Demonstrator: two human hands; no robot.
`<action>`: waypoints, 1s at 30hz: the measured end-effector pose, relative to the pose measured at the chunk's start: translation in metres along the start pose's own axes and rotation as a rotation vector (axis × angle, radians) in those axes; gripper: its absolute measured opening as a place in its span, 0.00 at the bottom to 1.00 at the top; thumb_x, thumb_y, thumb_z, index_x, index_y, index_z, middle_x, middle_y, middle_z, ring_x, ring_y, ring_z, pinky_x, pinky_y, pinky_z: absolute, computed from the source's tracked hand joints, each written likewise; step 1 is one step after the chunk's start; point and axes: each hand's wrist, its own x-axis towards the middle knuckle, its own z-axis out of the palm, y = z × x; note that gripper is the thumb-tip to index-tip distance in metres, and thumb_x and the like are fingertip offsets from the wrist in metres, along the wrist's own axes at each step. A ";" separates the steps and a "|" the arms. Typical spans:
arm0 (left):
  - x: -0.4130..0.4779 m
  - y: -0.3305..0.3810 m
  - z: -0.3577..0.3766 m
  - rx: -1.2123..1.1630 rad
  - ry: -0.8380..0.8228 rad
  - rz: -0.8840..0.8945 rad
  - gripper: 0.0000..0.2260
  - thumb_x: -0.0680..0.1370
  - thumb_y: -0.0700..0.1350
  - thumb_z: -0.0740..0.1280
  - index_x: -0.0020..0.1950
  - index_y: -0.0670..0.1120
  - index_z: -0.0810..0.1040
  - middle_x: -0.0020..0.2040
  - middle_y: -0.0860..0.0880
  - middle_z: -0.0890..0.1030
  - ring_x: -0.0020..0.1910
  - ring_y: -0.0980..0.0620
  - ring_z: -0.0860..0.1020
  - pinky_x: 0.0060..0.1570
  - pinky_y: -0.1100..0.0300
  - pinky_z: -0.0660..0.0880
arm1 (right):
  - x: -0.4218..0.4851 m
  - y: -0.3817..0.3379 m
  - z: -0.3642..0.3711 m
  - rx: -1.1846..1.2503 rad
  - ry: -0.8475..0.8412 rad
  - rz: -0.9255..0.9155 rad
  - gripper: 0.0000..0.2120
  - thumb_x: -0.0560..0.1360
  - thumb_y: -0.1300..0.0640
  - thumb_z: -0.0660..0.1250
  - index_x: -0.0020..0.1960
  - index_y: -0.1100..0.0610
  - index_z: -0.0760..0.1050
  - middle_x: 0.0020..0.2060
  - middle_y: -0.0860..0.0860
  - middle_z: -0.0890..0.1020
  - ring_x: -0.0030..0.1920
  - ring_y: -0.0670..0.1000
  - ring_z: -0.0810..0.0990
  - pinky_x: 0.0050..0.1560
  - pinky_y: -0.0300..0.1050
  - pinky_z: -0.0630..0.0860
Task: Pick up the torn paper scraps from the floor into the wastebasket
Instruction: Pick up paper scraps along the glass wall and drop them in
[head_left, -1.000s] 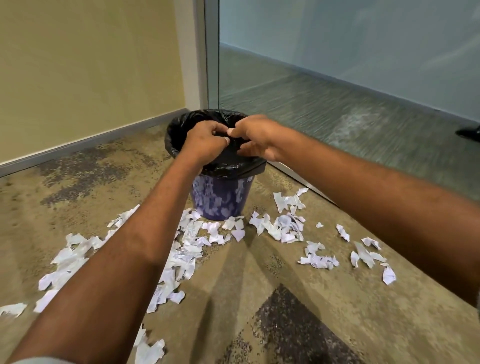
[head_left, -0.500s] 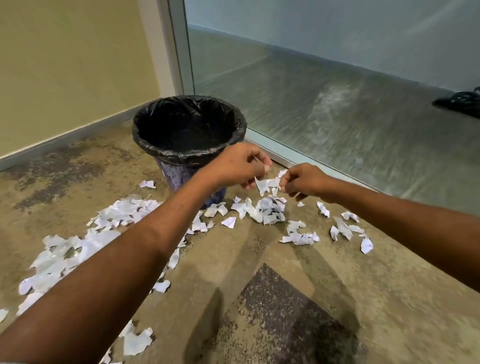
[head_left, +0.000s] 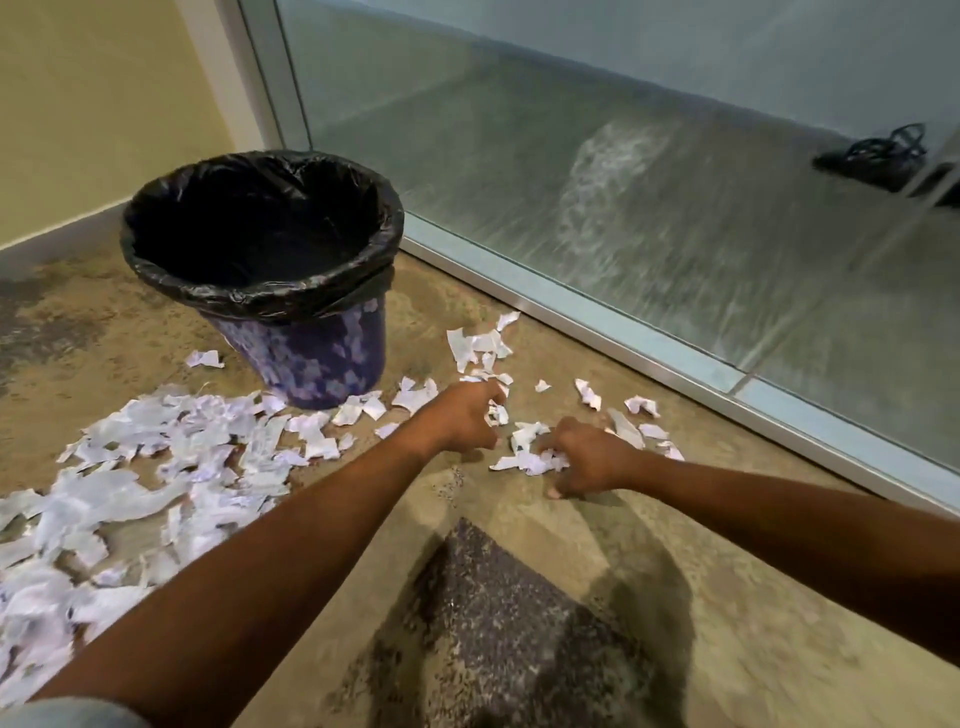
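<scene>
Head view: your left hand (head_left: 462, 418) and right hand (head_left: 592, 460) clutch paper scraps (head_left: 527, 461) right of the wastebasket (head_left: 322, 358);
loose handfuls may spill in the carry.

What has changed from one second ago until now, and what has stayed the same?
Both hands left the mouth of the wastebasket and went down to the floor on its right. The left hand and the right hand now curl their fingers on paper scraps there. The wastebasket stayed upright in place; the big pile on its left is untouched.
</scene>
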 end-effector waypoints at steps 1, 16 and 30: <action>0.005 -0.002 0.007 0.026 0.008 0.006 0.28 0.73 0.37 0.77 0.72 0.45 0.76 0.66 0.42 0.79 0.58 0.43 0.81 0.47 0.56 0.80 | 0.002 0.002 0.007 -0.009 0.037 -0.017 0.32 0.69 0.43 0.79 0.71 0.49 0.76 0.59 0.54 0.76 0.57 0.54 0.76 0.55 0.46 0.74; 0.040 -0.005 0.107 0.249 0.122 0.028 0.22 0.81 0.45 0.69 0.75 0.50 0.71 0.71 0.44 0.66 0.60 0.38 0.80 0.57 0.43 0.80 | 0.029 0.028 -0.003 0.407 0.273 0.070 0.08 0.70 0.62 0.79 0.43 0.52 0.83 0.36 0.43 0.83 0.32 0.39 0.79 0.35 0.38 0.75; 0.033 -0.033 0.111 -0.336 0.273 -0.233 0.08 0.80 0.41 0.71 0.42 0.50 0.76 0.37 0.49 0.83 0.35 0.46 0.86 0.39 0.52 0.85 | 0.088 0.027 -0.035 0.035 0.344 0.080 0.13 0.74 0.68 0.72 0.55 0.55 0.87 0.53 0.52 0.83 0.51 0.55 0.82 0.47 0.51 0.82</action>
